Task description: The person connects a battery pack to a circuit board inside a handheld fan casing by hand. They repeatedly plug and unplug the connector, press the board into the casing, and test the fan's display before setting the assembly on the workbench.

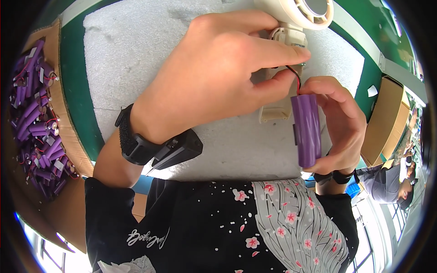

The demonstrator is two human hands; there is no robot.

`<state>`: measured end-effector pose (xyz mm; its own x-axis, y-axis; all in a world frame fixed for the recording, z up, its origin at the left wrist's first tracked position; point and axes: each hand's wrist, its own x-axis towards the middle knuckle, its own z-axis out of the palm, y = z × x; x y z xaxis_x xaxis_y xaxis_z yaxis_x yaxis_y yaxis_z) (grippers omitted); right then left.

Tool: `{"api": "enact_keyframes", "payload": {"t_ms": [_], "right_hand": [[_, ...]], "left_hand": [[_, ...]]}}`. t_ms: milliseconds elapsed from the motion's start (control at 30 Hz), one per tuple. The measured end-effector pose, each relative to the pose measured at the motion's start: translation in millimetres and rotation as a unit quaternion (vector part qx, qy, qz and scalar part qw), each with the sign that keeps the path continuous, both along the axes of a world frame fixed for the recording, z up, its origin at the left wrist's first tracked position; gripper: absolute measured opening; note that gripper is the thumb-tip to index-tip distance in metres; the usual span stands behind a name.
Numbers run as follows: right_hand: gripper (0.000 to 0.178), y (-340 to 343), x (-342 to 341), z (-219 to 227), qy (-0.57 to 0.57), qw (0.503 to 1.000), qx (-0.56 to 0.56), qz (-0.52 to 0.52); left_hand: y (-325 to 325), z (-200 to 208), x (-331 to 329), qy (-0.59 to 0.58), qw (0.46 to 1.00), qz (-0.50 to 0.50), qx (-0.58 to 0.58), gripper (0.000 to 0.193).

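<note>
My right hand [339,123] holds a purple cylindrical battery [306,132] upright, thumb at its lower end and fingers at its upper end. Red and black wires [298,82] rise from the battery's top to between the index finger and thumb of my left hand [227,63]. Those two fingers are closed at the wires' upper end; the tip itself is hidden. Under my left hand lies a cream handheld fan [289,36] with a round head and an opened handle. A bit of circuit board shows by my index fingertip. The handle's lower end [275,113] shows behind the battery.
White foam sheet [123,54] covers the green work surface [75,91]. At left stands a cardboard box [54,86] heaped with purple wired batteries [38,123]. Another cardboard box [387,120] is at right, with a person [382,184] beyond it. Black devices are strapped to my wrists.
</note>
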<state>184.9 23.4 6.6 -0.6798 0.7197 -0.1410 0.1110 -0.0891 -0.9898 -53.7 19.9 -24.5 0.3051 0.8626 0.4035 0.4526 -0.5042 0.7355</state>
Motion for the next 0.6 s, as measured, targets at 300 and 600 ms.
{"api": "enact_keyframes", "payload": {"t_ms": [300,600], "right_hand": [[0.084,-11,-17,-10,-0.136,0.965,0.226,0.010],[0.073,-19,-29,-3,-0.197,0.919,0.342,0.000]], "left_hand": [[2,-1,-6,0.003,1.000,-0.029,0.000,0.034],[2,1,-6,0.005,0.999,-0.031,-0.016,0.032]]}}
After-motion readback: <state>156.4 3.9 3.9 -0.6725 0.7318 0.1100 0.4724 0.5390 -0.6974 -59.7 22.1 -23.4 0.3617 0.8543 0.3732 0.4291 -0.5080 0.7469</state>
